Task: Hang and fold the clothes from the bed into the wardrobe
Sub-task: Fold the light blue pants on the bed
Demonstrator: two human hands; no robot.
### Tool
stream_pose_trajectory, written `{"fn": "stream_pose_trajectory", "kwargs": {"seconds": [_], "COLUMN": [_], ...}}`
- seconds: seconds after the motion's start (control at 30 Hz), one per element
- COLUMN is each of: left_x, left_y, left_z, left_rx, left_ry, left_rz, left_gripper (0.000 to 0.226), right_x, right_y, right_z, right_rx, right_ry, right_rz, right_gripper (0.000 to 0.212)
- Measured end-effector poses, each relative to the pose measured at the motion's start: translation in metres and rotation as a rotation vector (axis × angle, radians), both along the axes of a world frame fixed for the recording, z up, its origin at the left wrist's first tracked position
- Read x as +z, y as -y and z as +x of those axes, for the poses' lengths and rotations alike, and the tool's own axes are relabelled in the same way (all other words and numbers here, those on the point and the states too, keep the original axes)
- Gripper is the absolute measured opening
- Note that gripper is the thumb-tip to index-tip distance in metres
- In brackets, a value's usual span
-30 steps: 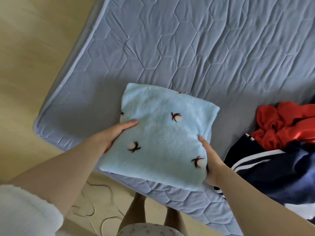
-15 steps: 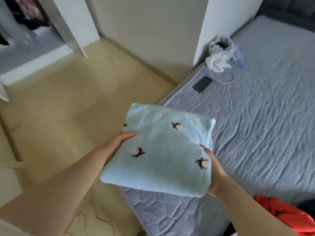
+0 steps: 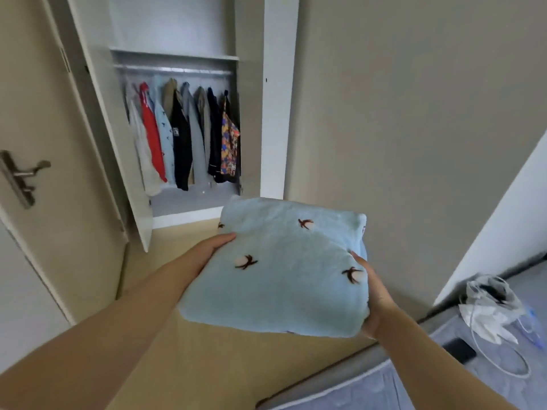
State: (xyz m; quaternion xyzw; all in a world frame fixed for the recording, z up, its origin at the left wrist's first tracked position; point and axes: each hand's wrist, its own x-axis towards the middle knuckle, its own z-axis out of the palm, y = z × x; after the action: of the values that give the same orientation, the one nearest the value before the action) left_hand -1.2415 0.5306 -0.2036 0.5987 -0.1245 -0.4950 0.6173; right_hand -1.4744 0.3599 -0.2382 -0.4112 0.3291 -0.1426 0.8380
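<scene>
Left hand (image 3: 207, 250): grips the left edge of the folded blue fleece (image 3: 275, 279), thumb on top, fingers hidden beneath.
Right hand (image 3: 373, 294): grips the fleece's right edge, thumb lying on top, fingers under it.
Folded blue fleece: held in the air between the two hands, over the floor; pale blue with small brown-and-white motifs.
Wardrobe (image 3: 278, 113): ahead of the hands, beyond the left one, door open, hanging clothes (image 3: 183, 134) along its rail.
Bed (image 3: 384, 392): below and right of the right hand; a dark phone (image 3: 459, 350) and crumpled white bag (image 3: 488, 306) lie on it.
Door handle (image 3: 26, 173): far left of the left hand.
</scene>
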Motion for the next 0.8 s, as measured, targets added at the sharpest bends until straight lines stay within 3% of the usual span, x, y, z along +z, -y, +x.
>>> {"fn": "stream_pose_trajectory", "kwargs": {"seconds": [0.3,0.43,0.8], "left_x": [0.081,0.098,0.137], "left_y": [-0.062,-0.074,-0.027], "left_z": [0.226,0.298,0.463], "left_rx": [0.187,0.186,0.268], "left_ry": [0.125,0.127,0.184], "left_rz": [-0.085,-0.125,-0.124], "left_gripper": [0.031,0.037,0.049], "right_x": [0.076,0.097,0.137], "right_y": [-0.026,-0.030,0.029], "right_z": [0.255,0.329,0.492], "right_rx": [0.256,0.303,0.271], "right_ry": [0.202,0.220,0.340], "right_rz": [-0.218,-0.205,-0.171], "right_gripper": [0.065,0.070,0.036]}}
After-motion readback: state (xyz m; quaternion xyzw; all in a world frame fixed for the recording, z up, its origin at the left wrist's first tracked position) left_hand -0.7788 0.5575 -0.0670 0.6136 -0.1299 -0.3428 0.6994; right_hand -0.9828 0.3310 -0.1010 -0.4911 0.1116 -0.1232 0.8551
